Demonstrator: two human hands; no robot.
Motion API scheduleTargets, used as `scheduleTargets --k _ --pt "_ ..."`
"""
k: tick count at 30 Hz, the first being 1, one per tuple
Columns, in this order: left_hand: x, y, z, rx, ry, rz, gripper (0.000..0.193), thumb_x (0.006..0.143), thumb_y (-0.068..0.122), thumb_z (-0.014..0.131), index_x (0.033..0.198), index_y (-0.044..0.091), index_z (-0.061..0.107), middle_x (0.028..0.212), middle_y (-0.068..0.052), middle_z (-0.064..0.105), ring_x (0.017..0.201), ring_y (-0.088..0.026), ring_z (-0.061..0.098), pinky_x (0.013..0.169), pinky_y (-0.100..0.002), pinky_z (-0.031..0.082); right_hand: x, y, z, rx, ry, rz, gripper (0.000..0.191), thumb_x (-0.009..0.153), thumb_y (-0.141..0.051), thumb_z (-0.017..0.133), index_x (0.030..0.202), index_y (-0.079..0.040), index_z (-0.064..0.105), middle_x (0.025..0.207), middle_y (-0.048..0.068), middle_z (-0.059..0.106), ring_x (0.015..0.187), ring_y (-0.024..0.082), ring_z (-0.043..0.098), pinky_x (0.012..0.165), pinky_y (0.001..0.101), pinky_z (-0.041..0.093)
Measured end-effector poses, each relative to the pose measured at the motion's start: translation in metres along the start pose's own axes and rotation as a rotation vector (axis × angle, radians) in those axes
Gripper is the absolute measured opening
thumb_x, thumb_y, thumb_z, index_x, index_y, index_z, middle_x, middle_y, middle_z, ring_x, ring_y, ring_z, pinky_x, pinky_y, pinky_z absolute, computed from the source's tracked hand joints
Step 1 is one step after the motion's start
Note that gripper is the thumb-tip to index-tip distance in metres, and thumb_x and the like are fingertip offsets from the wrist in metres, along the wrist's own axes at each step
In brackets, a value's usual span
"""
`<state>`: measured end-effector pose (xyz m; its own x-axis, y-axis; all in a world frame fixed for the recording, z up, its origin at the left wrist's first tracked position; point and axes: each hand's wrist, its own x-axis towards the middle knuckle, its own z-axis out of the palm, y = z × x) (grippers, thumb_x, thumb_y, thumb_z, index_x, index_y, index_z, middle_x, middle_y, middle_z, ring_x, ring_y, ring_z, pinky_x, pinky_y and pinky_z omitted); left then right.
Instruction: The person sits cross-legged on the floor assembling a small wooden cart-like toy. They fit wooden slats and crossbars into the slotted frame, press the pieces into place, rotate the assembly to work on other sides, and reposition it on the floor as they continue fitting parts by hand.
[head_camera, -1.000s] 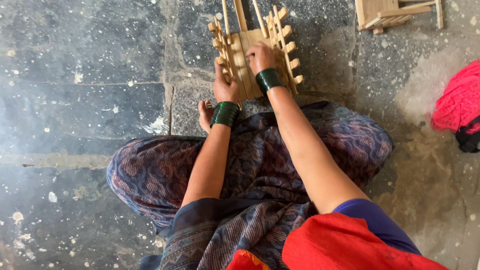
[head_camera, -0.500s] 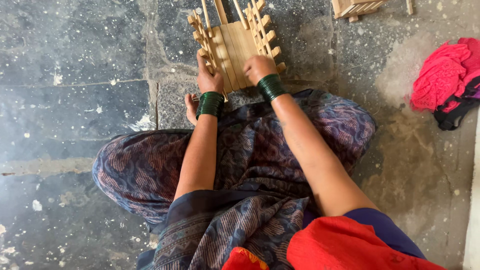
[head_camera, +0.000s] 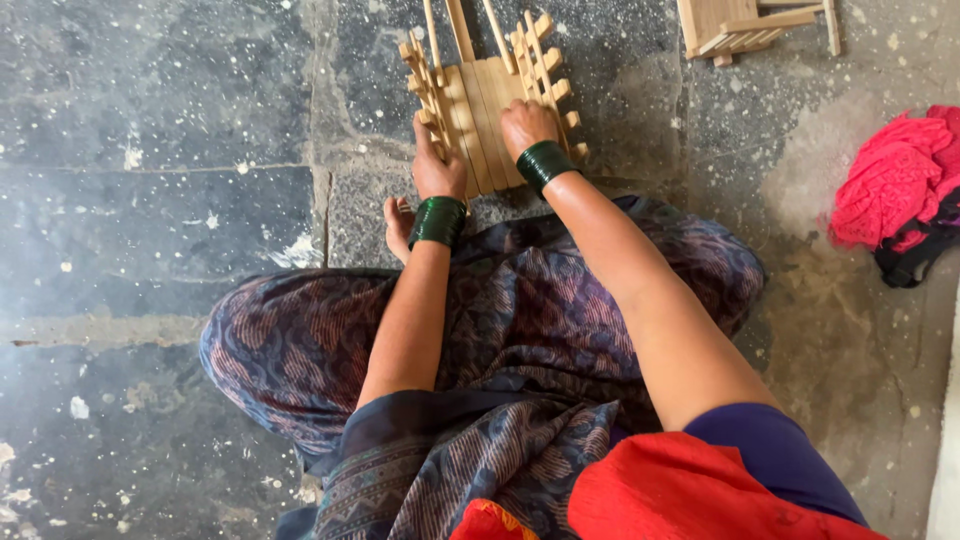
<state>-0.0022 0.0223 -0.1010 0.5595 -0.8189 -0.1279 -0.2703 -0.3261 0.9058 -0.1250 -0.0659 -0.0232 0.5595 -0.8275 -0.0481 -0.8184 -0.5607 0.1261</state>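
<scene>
1. Your left hand (head_camera: 437, 170) grips the left rail of the wooden slat frame (head_camera: 487, 100), steadying it against the stone floor (head_camera: 150, 200).
2. Your right hand (head_camera: 527, 125) presses flat on the slats, pinning them.
3. A second wooden frame (head_camera: 745, 25) lies well beyond your right hand.

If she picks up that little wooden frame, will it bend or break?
The wooden frame probably stays stiff: flat slats sit side by side. It looks light, being thin sticks. The small pegs jutting out might snap. Both the left hand and right hand press it.
</scene>
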Motion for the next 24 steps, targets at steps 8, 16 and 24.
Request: scheduleTargets --k 8,16,24 --pt "0.001 -0.006 0.003 -0.005 0.034 0.049 0.081 0.083 0.003 0.064 0.156 0.009 0.030 0.100 -0.019 0.075 0.089 -0.038 0.074 0.078 -0.046 0.058 0.029 0.016 -0.012 -0.087 0.200 -0.101 0.019 0.095 -0.011 0.058 0.083 -0.013 0.073 0.071 0.005 0.069 0.093 0.025 0.062 0.094 0.0452 0.038" --pt "0.010 -0.003 -0.003 -0.086 -0.023 -0.023 0.066 0.088 0.010 0.066 0.150 0.012 0.043 0.108 -0.023 0.075 0.095 -0.036 0.076 0.082 -0.044 0.061 -0.006 0.022 0.003 -0.058 0.081 -0.117 0.025 0.090 -0.008 0.059 0.073 -0.013 0.076 0.069 0.007 0.070 0.090 0.026 0.061 0.094 0.0468 0.036" --pt "0.004 -0.003 -0.001 -0.070 0.003 -0.010 0.070 0.089 0.012 0.065 0.153 0.016 0.038 0.107 -0.022 0.077 0.097 -0.039 0.075 0.084 -0.046 0.058 -0.037 0.027 -0.008 0.217 -0.133 -0.070 0.016 0.073 -0.009 0.076 0.063 -0.021 0.078 0.073 0.005 0.072 0.091 0.030 0.057 0.089 0.0404 0.037"
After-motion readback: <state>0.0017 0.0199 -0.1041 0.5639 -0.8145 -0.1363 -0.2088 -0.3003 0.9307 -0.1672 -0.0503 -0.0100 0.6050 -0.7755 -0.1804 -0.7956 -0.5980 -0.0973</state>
